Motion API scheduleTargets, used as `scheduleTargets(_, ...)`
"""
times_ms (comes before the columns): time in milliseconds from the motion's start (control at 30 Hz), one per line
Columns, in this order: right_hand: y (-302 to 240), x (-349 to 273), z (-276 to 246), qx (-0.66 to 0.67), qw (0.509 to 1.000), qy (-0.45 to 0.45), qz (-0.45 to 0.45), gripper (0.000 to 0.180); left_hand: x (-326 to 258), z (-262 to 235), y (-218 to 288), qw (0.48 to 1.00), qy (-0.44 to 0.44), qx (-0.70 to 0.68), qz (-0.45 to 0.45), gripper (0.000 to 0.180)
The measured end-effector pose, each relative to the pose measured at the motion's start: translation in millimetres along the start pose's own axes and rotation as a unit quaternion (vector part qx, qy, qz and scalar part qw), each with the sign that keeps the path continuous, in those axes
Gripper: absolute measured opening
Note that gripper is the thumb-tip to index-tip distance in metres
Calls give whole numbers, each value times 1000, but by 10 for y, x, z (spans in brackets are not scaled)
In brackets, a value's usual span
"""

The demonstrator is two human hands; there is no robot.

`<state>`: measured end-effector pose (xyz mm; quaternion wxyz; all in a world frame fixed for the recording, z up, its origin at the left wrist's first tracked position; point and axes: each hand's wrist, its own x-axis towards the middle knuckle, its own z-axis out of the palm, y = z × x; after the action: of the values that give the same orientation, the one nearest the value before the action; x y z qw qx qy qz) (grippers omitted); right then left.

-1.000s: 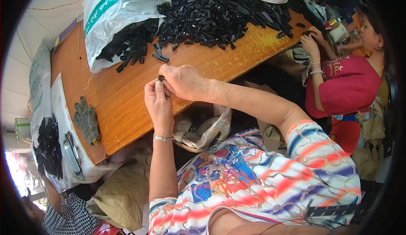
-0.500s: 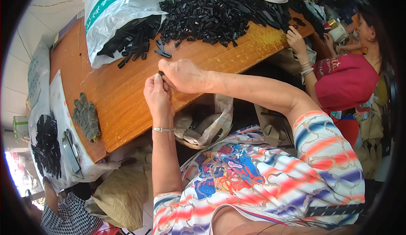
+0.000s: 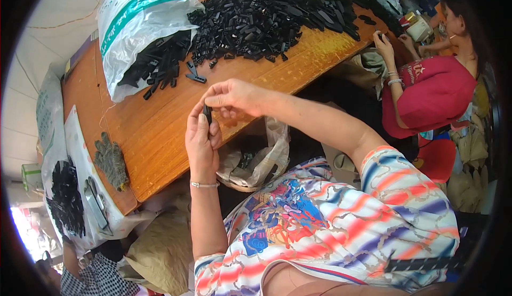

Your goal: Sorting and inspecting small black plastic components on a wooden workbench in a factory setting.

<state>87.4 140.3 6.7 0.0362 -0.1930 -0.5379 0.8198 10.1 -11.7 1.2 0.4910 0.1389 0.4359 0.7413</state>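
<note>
Just in front of the wooden table's near edge, a small dark elongated plastic piece (image 3: 207, 113) stands between my two hands. My left hand (image 3: 200, 138) grips it from below, thumb pressed along its side. At its upper end my right hand (image 3: 232, 97) pinches it between thumb and forefinger, the other fingers loosely curled. The fingers partly cover the piece, so its exact kind cannot be made out. Beyond my hands, a few loose black pieces (image 3: 195, 76) lie near a large pile of small black plastic parts (image 3: 242, 24).
A white and green sack (image 3: 141, 16) spills longer black strips at the far left. A grey knitted glove (image 3: 110, 162) rests on the table (image 3: 160, 157). Below the edge hangs an open pale bag (image 3: 266, 173). A co-worker in red (image 3: 434, 90) sits at the right.
My fingers have opened up around the dark piece, which now shows more and stands upright. My right hand has shifted its grip to the upper end. The whole view has shifted slightly.
</note>
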Motion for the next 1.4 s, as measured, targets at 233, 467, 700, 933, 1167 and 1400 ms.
scheduleTargets(233, 528, -275, 207, -174, 967, 54, -176, 16, -407, 27, -312, 997, -20, -57, -50, 24)
scheduleTargets(467, 21, -193, 20, -399, 909, -11, -121, 24, -691, -391, -624, 927, 43, 371, 30, 22)
scheduleTargets(700, -230, 597, -471, -702, 626, 184, -287, 12, -566, -330, -527, 594, 44, 750, 287, 28)
scheduleTargets(933, -308, 650, -599, -699, 637, 107, -307, 11, 231, -37, 155, 688, 72, 657, 298, 16)
scheduleTargets(1167, -94, 312, -542, -539, 771, 148, -304, 12, 1155, -122, 326, 604, 63, 760, 231, 25)
scheduleTargets(1400, -98, 184, -435, -452, 872, 118, -147, 11, 1231, -151, 467, 542, -28, 775, 324, 24)
